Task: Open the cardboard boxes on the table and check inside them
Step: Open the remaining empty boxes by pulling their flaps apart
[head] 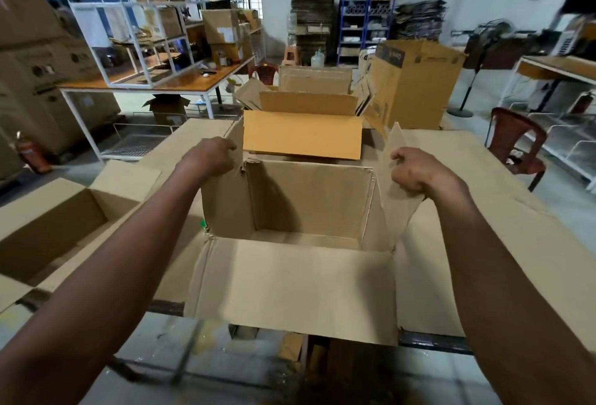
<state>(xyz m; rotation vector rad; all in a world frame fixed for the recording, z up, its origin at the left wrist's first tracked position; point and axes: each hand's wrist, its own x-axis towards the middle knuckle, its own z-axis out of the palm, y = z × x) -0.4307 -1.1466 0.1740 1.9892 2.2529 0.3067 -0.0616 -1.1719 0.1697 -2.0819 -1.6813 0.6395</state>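
Head view shows an open cardboard box (300, 211) at the centre of the frame on the table (500, 243), its near flap (290, 285) hanging toward the camera; the left hand (209, 156) curls its fingers around the left flap (225, 179) while the right hand (416, 172) pinches the right flap (395, 159); a second open box (303, 130) stands just behind

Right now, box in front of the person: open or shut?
Open. The left hand and right hand hold the cardboard box's side flaps apart, the near flap hangs forward, and the visible inside looks empty.
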